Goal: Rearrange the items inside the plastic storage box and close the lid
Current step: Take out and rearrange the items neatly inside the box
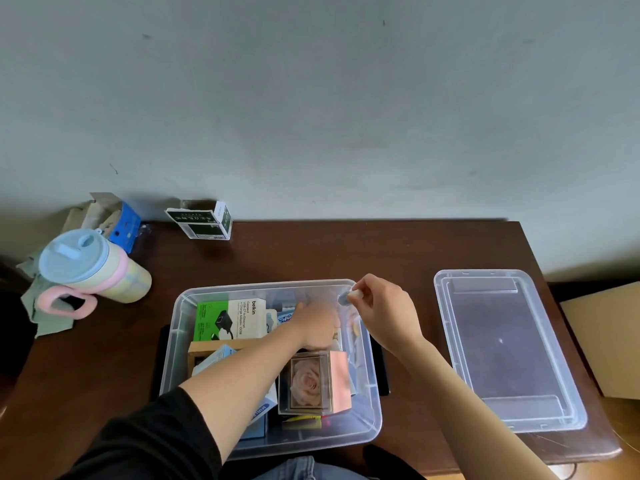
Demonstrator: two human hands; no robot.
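Right now the storage box (194, 344) sits at the desk's (381, 251) front edge, centre, lid off. Lid (505, 344) lies flat at the desk's right edge, well apart from the box.

My left hand (313, 325) is down inside, blurred, over the packages at the back; can't tell if it grips anything. My right hand (382, 306) pinches a small white item (355, 293) at the box's back right corner, just over the rim.

Inside: green-and-white carton (225, 320) at back left, clear cube with a rose (310, 381) at front, light blue carton (214, 356) under my left forearm.

Risks, my guess: the rose cube stands tall near the front wall, so if it stays upright the lid may not seat. My left forearm could knock the cube or blue carton while shifting things.

Readable text: carton says "belkin", "Connect USB-C to Ethernet + Charge Adapter 100W". Other print too small.

Outside: pastel mug (93, 268) at left edge, green-white carton (201, 221) at the back edge.
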